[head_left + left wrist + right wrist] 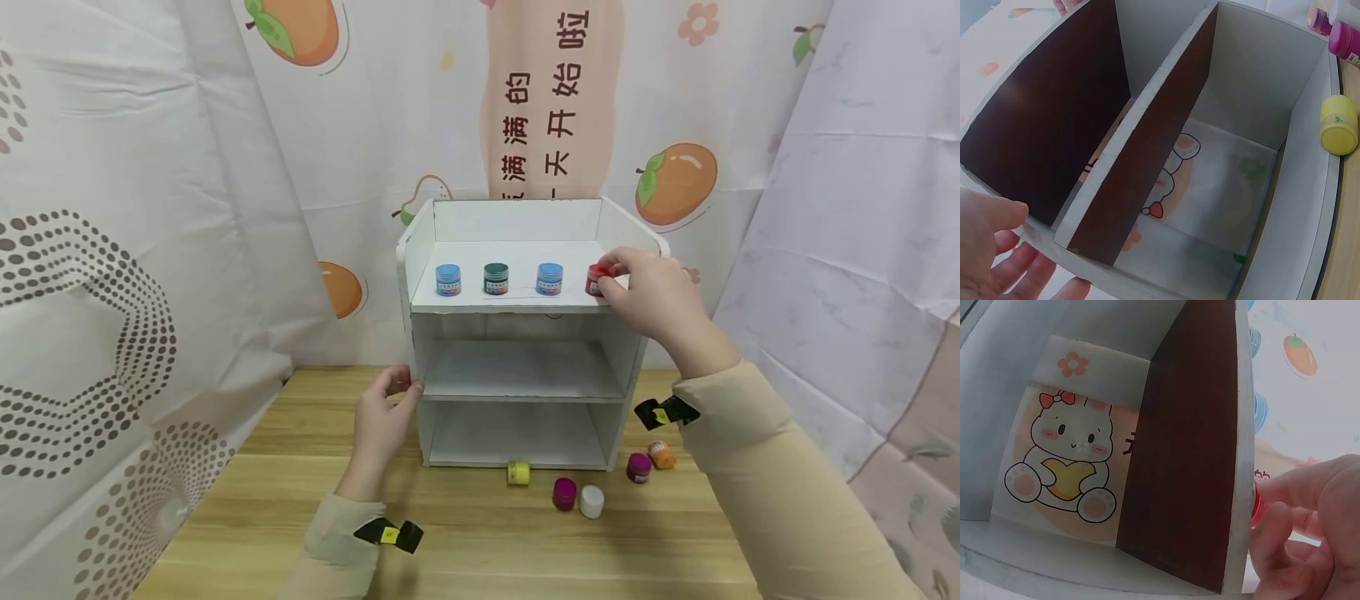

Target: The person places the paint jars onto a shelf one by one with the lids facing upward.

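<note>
On the top board of a white shelf unit (517,302), my right hand (652,296) pinches a small red paint jar (595,281) at the right end. The jar stands in a row with a blue jar (448,281), a dark green jar (496,279) and a second blue jar (549,280). In the right wrist view the red jar (1259,506) shows between thumb and fingers, partly hidden by the shelf edge. My left hand (386,412) is at the unit's left side, its fingers relaxed against the side panel edge in the left wrist view.
Before the unit on the wooden table (465,542) lies a yellow jar (518,473). To its right are a magenta jar (565,493) and a white jar (592,502). Farther right are another magenta jar (639,467) and an orange jar (662,454). Printed cloth (360,150) hangs behind.
</note>
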Action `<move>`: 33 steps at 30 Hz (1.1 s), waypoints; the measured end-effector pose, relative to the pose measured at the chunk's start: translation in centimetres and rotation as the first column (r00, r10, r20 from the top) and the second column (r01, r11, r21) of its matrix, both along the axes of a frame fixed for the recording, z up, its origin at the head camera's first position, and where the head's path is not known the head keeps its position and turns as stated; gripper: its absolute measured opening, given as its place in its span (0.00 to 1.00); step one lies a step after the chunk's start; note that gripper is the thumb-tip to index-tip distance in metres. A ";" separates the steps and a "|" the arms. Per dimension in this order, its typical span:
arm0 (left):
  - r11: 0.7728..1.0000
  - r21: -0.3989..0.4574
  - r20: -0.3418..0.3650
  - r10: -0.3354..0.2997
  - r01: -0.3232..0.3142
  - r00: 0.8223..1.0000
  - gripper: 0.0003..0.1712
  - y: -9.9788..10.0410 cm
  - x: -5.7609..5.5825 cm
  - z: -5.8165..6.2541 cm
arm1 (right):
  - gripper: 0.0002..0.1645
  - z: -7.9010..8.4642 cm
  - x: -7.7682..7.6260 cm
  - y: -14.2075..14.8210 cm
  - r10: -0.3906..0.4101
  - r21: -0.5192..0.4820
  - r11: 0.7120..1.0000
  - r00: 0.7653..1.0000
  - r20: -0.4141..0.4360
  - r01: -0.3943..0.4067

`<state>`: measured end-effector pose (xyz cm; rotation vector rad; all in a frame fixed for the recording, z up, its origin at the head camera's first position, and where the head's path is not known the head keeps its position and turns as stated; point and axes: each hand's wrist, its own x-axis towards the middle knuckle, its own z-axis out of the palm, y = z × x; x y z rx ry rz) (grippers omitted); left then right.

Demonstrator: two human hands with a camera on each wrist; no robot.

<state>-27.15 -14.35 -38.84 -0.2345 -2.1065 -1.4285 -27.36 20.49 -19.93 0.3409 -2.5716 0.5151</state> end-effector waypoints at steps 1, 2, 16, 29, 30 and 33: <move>1.000 0.001 0.000 0.000 0.000 1.000 0.12 0.0 0.0 0.0 | 0.15 0.0 0.0 0.0 0.001 -0.003 1.000 1.000 0.000 -0.001; 1.000 0.001 -0.001 -0.002 0.002 1.000 0.12 0.0 0.0 0.0 | 0.15 0.0 0.0 0.0 0.001 -0.007 1.000 1.000 -0.003 -0.001; 1.000 0.003 0.000 -0.012 0.012 1.000 0.13 0.0 -0.1 -0.1 | 0.14 -0.4 -0.1 0.1 0.011 -0.028 1.000 0.999 -0.030 -0.012; 1.000 -0.001 0.000 -0.002 0.002 1.000 0.13 0.0 -0.1 -0.1 | 0.25 -0.6 0.6 0.3 0.006 -0.068 0.998 0.995 -0.095 -0.012; 1.000 0.000 -0.001 -0.003 0.003 1.000 0.13 0.0 -0.1 -0.1 | 0.25 -0.6 0.8 0.3 0.006 -0.070 0.997 0.993 -0.117 -0.014; 1.000 0.002 -0.007 -0.002 0.003 1.000 0.12 -0.1 -0.1 -0.1 | 0.23 -0.6 1.2 0.2 0.028 -0.069 0.997 0.977 -0.210 -0.043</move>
